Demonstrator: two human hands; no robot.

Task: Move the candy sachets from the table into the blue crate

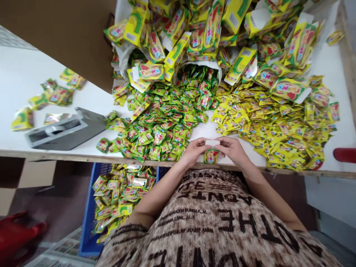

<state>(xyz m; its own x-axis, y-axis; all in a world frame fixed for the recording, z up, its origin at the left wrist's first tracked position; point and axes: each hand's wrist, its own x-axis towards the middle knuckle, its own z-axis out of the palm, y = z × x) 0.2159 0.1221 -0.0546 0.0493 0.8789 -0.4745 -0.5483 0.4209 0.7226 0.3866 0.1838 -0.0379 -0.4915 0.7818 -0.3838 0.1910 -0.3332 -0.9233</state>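
Near the front edge of the table, my left hand [194, 151] and my right hand [233, 149] pinch a small green and yellow candy box [210, 157] from both sides. Its white flap [213, 142] stands up between my fingers. Left of my hands lies a heap of small green packets [169, 128]. To the right spreads a pile of small yellow packets [280, 126]. Several printed boxes [213, 26], some with white flaps open, are heaped behind the packets.
A grey tape dispenser [69, 129] rests on the left, below a large brown cardboard box [63, 37]. Under the table edge stands a blue crate [91, 207] of filled boxes. A red handle [345, 155] juts in at the right.
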